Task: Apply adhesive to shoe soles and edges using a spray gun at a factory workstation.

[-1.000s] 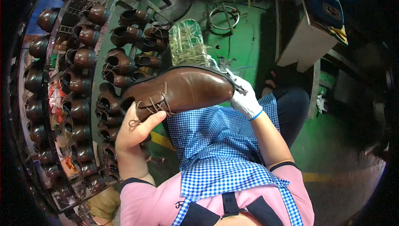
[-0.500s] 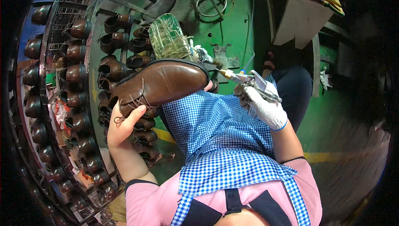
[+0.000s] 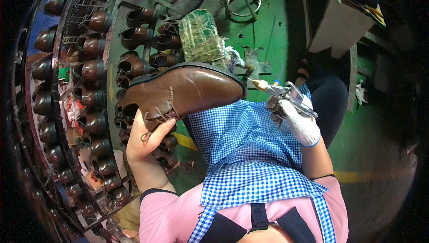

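My left hand (image 3: 146,136) grips a brown leather lace-up shoe (image 3: 192,90) at its opening, fingers inside and thumb on the outside by the tied laces. The shoe lies on its side in the air, dark sole edge upward, toe to the right. In my right hand (image 3: 297,120), which wears a white glove with dark-stained fingers, is a metal trigger gun (image 3: 286,94) with a brass nozzle. Its thin tip points left, right beside the toe's sole edge; whether it touches I cannot tell.
Racks (image 3: 100,71) with rows of brown shoes fill the left side. Beyond the shoe stands a green pad (image 3: 203,35) wrapped in stringy, yellowish material. A metal ring (image 3: 244,5) is farther back, and a pale bench (image 3: 342,26) is at upper right.
The whole view has shifted so things sit farther right. The shoe's toe and the gun's tip have come closer together. Both hands keep their hold.
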